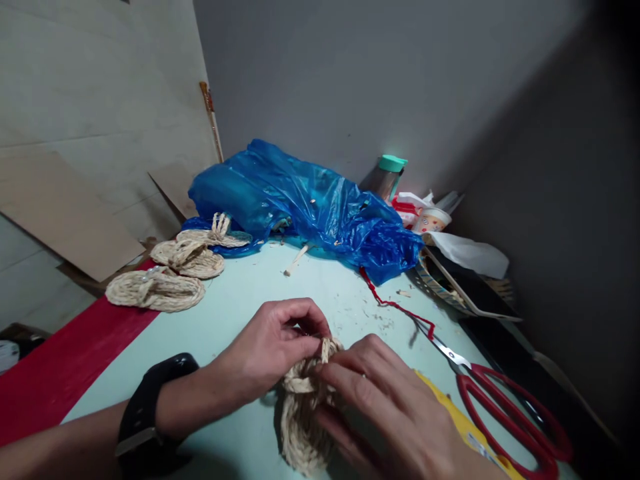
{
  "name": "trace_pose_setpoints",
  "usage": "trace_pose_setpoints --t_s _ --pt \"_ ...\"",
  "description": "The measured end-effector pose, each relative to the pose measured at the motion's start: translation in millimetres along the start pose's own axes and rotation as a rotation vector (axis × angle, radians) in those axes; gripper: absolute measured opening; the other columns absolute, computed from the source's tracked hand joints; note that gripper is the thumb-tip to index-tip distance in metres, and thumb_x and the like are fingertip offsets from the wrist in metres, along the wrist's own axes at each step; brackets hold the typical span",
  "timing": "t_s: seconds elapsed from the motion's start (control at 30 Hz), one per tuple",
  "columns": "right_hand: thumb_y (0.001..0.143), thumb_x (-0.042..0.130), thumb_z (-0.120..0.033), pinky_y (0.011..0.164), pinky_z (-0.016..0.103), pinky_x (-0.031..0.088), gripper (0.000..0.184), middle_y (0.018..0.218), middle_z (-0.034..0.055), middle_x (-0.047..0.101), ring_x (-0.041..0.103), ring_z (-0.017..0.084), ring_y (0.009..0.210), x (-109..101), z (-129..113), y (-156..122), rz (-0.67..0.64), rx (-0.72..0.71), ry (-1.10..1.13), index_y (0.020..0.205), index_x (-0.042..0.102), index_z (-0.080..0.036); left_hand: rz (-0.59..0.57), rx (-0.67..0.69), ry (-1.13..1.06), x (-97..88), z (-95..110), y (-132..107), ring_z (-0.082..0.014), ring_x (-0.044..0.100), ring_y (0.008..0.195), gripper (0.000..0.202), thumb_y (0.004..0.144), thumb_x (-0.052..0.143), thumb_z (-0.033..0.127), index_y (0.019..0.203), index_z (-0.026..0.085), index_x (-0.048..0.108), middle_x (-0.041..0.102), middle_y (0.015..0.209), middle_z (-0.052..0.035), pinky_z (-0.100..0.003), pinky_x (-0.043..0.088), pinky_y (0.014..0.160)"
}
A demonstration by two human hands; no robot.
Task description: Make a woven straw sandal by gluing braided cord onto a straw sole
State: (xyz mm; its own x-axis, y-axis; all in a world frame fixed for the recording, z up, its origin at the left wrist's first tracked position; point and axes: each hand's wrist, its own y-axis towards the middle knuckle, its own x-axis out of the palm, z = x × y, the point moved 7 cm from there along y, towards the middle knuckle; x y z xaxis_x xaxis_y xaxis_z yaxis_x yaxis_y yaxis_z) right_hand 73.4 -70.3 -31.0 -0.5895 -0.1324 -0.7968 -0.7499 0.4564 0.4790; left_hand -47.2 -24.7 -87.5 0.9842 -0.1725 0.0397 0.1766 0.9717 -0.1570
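Note:
A small woven straw sandal (303, 427) of pale braided cord lies on the pale green table in front of me, its toe end pointing away. My left hand (285, 340), with a black watch on its wrist, pinches thumb and forefinger together at the far tip of the sandal. My right hand (385, 407) is curled over the sandal's right side, its fingertips on the band and the thumb lower down along the edge. The fingers cover much of the sandal's right half. Whether a thin strand lies in the left pinch is too small to tell.
Three similar straw sandals (165, 291) rest at the table's left. A crumpled blue plastic bag (300, 193) fills the back. To the right lie red-handled scissors (500, 407), a red cord (395, 305), a yellow packet (455, 417) and a basket (440, 283). A green-lidded bottle (390, 177) stands behind.

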Motion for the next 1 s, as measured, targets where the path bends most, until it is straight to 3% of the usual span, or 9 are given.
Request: trace_pose_setpoints --t_s 0.2,0.53,0.77,1.0 --pt "0.097 0.039 -0.010 0.068 0.036 0.053 0.033 0.094 0.0108 0.070 0.061 0.023 0.080 1 -10 -2 -0.116 -0.123 -0.289 0.118 0.064 -0.008 -0.029 0.001 0.060 1.4 -2 -4 -0.0152 0.059 0.073 0.006 0.069 0.063 0.012 0.074 0.016 0.064 0.065 0.074 0.0004 -0.027 0.045 0.069" --pt "0.096 0.046 -0.011 0.071 0.032 0.051 0.025 0.095 0.0078 0.075 0.066 0.019 0.082 3 -16 -7 0.023 -0.291 -0.605 0.112 0.065 -0.011 -0.011 0.037 0.048 0.5 -4 -1 -0.0120 0.056 0.077 0.020 0.069 0.062 0.007 0.082 0.020 0.056 0.057 0.082 0.0038 -0.025 0.045 0.072" --pt "0.093 0.052 -0.010 0.073 0.035 0.049 0.022 0.092 0.0084 0.073 0.065 0.021 0.081 2 -17 -8 -0.002 -0.267 -0.661 0.112 0.062 -0.009 -0.012 0.002 0.031 0.0 -11 1 -0.0109 0.056 0.074 0.019 0.067 0.064 0.008 0.081 0.019 0.056 0.057 0.079 0.0039 -0.024 0.044 0.069" --pt "0.095 0.040 -0.005 0.075 0.040 0.045 0.029 0.090 0.0083 0.070 0.062 0.024 0.080 6 -18 -4 -0.040 -0.215 -0.640 0.114 0.061 -0.006 -0.016 -0.017 0.037 1.2 -12 0 -0.0109 0.056 0.075 0.018 0.068 0.066 0.010 0.082 0.018 0.056 0.058 0.079 0.0036 -0.025 0.044 0.072"
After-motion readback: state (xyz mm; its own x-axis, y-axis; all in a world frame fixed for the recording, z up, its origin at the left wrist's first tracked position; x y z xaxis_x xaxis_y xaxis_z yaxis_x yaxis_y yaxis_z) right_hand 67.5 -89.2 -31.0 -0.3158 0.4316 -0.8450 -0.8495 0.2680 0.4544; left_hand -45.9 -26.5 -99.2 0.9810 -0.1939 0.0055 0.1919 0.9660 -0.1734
